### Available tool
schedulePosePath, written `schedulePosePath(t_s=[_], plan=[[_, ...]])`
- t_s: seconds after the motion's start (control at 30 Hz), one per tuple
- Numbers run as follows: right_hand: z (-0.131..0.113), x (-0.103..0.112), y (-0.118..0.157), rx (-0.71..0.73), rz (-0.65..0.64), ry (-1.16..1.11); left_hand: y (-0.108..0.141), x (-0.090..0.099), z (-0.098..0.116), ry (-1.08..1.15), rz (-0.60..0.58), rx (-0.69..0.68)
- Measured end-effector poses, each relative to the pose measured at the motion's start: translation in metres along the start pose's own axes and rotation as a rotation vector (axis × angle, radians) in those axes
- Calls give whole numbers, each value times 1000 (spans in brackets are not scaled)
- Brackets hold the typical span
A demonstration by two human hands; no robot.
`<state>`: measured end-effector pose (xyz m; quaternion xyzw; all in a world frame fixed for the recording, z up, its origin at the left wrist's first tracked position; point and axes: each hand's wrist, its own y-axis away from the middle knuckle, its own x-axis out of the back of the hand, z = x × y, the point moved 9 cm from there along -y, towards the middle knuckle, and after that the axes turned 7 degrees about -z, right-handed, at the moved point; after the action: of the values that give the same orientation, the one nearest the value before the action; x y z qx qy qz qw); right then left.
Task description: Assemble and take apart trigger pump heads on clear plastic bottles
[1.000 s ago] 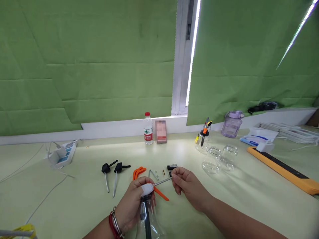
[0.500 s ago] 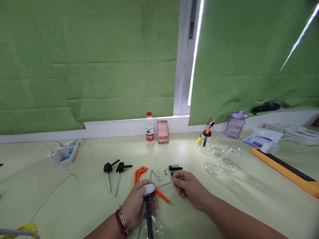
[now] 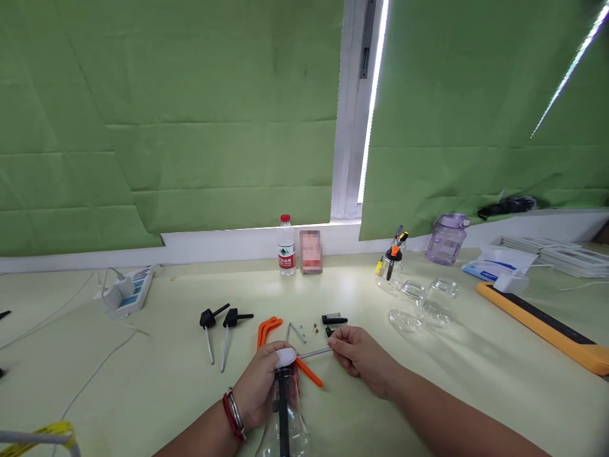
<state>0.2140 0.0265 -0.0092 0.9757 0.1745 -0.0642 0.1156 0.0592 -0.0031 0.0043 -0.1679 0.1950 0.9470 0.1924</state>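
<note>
My left hand [image 3: 259, 381] is wrapped round the neck of a clear bottle [image 3: 297, 428] with a black tube [image 3: 284, 412] inside. Something white [image 3: 286, 357] covers the thumb end at the bottle's top; whether it is a bandage or a cap I cannot tell. An orange lever [image 3: 310, 372] sticks out to the right of that hand. Pinched in my right hand [image 3: 354, 352] is one end of a thin metal rod [image 3: 316, 352]; its other end reaches the bottle top, where my left fingers hide the contact. Black parts with springs [image 3: 334, 320] lie just beyond my right fingers.
Two black spray heads [image 3: 231, 317] with metal tubes lie left, beside orange levers [image 3: 269, 330]. Small nuts and a bent rod [image 3: 295, 333] are in the middle. Glass jars [image 3: 440, 298], a pen holder [image 3: 392, 266] and a water bottle [image 3: 286, 247] stand farther back. A power strip [image 3: 136, 292] lies left.
Both hands keep their holds, with the rod still against the bottle top. The view has shifted very slightly; the things on the table lie as before.
</note>
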Motion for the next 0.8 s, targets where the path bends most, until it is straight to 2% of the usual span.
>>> schedulePosePath(t_s=[0.07,0.2,0.33,0.5,0.67,0.8], plan=[[1,0,-1,1,-6,-9,0,0,1,-4,1,-1],[10,2,-2,-99,16,48,2,-1,2,-9,-4,-3],[2,1,-2,-15,-7,20,2,0,1,-8,9,13],[12,3,0,-129,-7,121,0,1,1,-7,-9,6],[-4,4,-2,90,-17,75,0,1,2,-13,-19,6],[-17,14,-2,187,58,214,-1,0,3,-4,-28,-4]])
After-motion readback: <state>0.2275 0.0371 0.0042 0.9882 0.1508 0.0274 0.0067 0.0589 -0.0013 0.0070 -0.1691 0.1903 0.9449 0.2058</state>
